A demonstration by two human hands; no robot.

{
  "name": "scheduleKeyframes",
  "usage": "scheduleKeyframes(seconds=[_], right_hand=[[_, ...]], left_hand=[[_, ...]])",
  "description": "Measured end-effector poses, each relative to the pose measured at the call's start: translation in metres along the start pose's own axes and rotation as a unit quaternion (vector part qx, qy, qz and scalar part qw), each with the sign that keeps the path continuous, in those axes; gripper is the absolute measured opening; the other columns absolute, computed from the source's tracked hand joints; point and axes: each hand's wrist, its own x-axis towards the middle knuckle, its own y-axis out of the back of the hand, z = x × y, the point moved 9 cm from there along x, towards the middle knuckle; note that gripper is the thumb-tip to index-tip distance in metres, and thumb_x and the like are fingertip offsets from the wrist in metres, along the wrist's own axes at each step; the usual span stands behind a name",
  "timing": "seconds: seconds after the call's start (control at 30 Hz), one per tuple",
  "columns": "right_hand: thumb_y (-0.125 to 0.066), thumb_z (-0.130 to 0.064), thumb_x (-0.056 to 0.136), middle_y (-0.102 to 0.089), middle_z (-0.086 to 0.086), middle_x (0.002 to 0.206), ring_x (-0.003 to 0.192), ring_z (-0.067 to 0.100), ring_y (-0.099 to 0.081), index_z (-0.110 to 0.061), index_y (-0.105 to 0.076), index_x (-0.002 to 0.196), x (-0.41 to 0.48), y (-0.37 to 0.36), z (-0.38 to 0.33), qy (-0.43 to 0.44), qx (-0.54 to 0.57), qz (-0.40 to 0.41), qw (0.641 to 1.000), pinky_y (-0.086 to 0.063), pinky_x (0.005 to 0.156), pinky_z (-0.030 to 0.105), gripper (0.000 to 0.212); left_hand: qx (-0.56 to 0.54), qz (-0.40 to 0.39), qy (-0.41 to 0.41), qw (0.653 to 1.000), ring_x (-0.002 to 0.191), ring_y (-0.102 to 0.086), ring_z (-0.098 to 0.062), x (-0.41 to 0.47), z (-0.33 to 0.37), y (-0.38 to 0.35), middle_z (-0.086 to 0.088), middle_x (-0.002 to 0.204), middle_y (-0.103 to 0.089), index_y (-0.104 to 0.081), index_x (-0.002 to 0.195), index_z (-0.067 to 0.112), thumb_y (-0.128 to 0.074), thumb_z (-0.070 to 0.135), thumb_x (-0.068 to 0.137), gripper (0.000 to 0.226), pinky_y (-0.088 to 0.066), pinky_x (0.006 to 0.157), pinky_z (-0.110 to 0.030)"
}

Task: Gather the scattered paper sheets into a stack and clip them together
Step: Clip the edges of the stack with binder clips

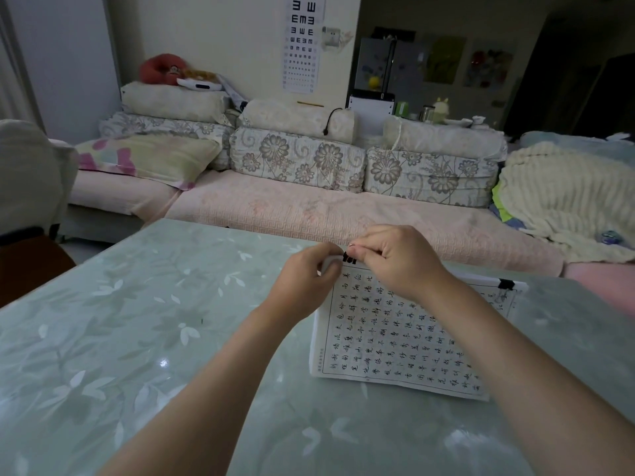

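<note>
Stack (395,338) lies flat on table (137,338), right of centre. Right hand (398,259) pinches clip (349,259) at the stack's far left corner. Left hand (309,280) grips that corner, touching the clip from the left. The far edge runs rightward to second clip (506,284), already seated.

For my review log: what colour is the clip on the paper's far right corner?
The clip is black, seen in the head view.

Floral sofa (309,207), eye chart (301,42), blanket (563,201)
</note>
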Motion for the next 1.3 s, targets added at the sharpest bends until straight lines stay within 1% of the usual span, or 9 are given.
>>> scheduleKeyframes(seconds=[0.13, 0.27, 0.5, 0.7, 0.83, 1.1, 1.2, 1.27, 1.3], right_hand=[[-0.067, -0.020, 0.091, -0.062, -0.002, 0.064, 0.061, 0.014, -0.059, -0.010, -0.075, 0.071, 0.008, 0.001, -0.005, 0.025, -0.041, 0.002, 0.999, -0.050, 0.059, 0.036, 0.024], [-0.068, -0.020, 0.090, -0.070, -0.003, 0.072, 0.067, 0.011, -0.065, -0.011, -0.079, 0.077, 0.012, -0.002, -0.003, 0.030, -0.058, -0.017, 0.998, -0.054, 0.063, 0.035, 0.020], [-0.070, -0.017, 0.090, -0.073, -0.006, 0.077, 0.071, 0.007, -0.065, -0.013, -0.081, 0.083, 0.014, -0.005, -0.004, 0.023, -0.047, -0.035, 0.998, -0.056, 0.070, 0.033, 0.014], [-0.070, -0.022, 0.091, -0.072, -0.008, 0.081, 0.078, 0.009, -0.067, -0.017, -0.081, 0.086, 0.017, -0.014, 0.011, -0.037, -0.008, -0.076, 0.996, -0.056, 0.075, 0.037, 0.014], [-0.072, -0.023, 0.089, -0.066, -0.006, 0.089, 0.085, 0.008, -0.064, -0.020, -0.081, 0.084, 0.018, -0.017, 0.025, -0.095, 0.060, -0.101, 0.988, -0.051, 0.080, 0.026, 0.011], [-0.071, -0.020, 0.091, -0.064, -0.008, 0.082, 0.072, 0.005, -0.060, -0.013, -0.075, 0.070, 0.010, -0.024, 0.038, -0.095, 0.112, -0.044, 0.988, -0.049, 0.073, 0.028, 0.022], [-0.068, -0.028, 0.093, -0.070, -0.007, 0.092, 0.087, 0.009, -0.066, -0.020, -0.080, 0.087, 0.007, -0.027, 0.043, -0.108, 0.115, -0.065, 0.985, -0.054, 0.085, 0.037, 0.016], [-0.063, -0.034, 0.096, -0.072, -0.010, 0.106, 0.099, 0.003, -0.065, -0.028, -0.076, 0.108, 0.005, -0.023, 0.042, -0.123, 0.144, -0.060, 0.980, -0.052, 0.092, 0.032, 0.019], [-0.061, -0.033, 0.097, -0.073, -0.011, 0.105, 0.095, 0.000, -0.065, -0.030, -0.074, 0.109, 0.005, -0.019, 0.042, -0.126, 0.161, -0.040, 0.978, -0.053, 0.090, 0.030, 0.018]], left_hand=[[0.000, 0.002, 0.000, 1.000, 0.075, -0.058, -0.009, 0.000, 0.001, 0.001, 0.008, 0.080, -0.065, -0.067, 0.100, 0.022, -0.054, 0.023, 0.093, 0.015, -0.040, 0.061, -0.017], [-0.001, 0.007, -0.005, 1.000, 0.073, -0.057, -0.009, -0.001, 0.002, 0.003, 0.006, 0.078, -0.066, -0.067, 0.096, 0.020, -0.055, 0.022, 0.092, 0.013, -0.040, 0.060, -0.015], [0.000, 0.015, -0.012, 1.000, 0.072, -0.059, -0.012, -0.002, 0.003, 0.003, 0.004, 0.078, -0.067, -0.067, 0.094, 0.019, -0.055, 0.022, 0.092, 0.013, -0.045, 0.063, -0.024], [0.017, 0.019, -0.028, 0.999, 0.075, -0.060, -0.011, -0.003, 0.004, 0.003, 0.006, 0.082, -0.067, -0.067, 0.095, 0.019, -0.055, 0.022, 0.092, 0.012, -0.050, 0.067, -0.031], [0.017, 0.017, -0.046, 0.999, 0.077, -0.061, -0.013, -0.003, 0.005, 0.003, 0.004, 0.084, -0.068, -0.067, 0.095, 0.018, -0.055, 0.022, 0.092, 0.013, -0.053, 0.070, -0.038], [0.031, 0.034, -0.056, 0.997, 0.076, -0.059, -0.016, -0.003, 0.006, 0.003, 0.003, 0.084, -0.067, -0.066, 0.096, 0.016, -0.057, 0.021, 0.094, 0.010, -0.051, 0.070, -0.039], [0.028, 0.032, -0.051, 0.998, 0.077, -0.060, -0.016, -0.002, 0.005, 0.003, 0.003, 0.083, -0.067, -0.066, 0.095, 0.017, -0.057, 0.021, 0.094, 0.010, -0.051, 0.070, -0.039], [0.030, 0.031, -0.047, 0.998, 0.078, -0.060, -0.015, -0.001, 0.005, 0.003, 0.003, 0.085, -0.068, -0.067, 0.097, 0.016, -0.057, 0.020, 0.094, 0.011, -0.052, 0.072, -0.038], [0.029, 0.030, -0.046, 0.998, 0.079, -0.061, -0.015, 0.000, 0.005, 0.003, 0.004, 0.087, -0.068, -0.068, 0.098, 0.016, -0.058, 0.019, 0.093, 0.011, -0.052, 0.073, -0.037]])
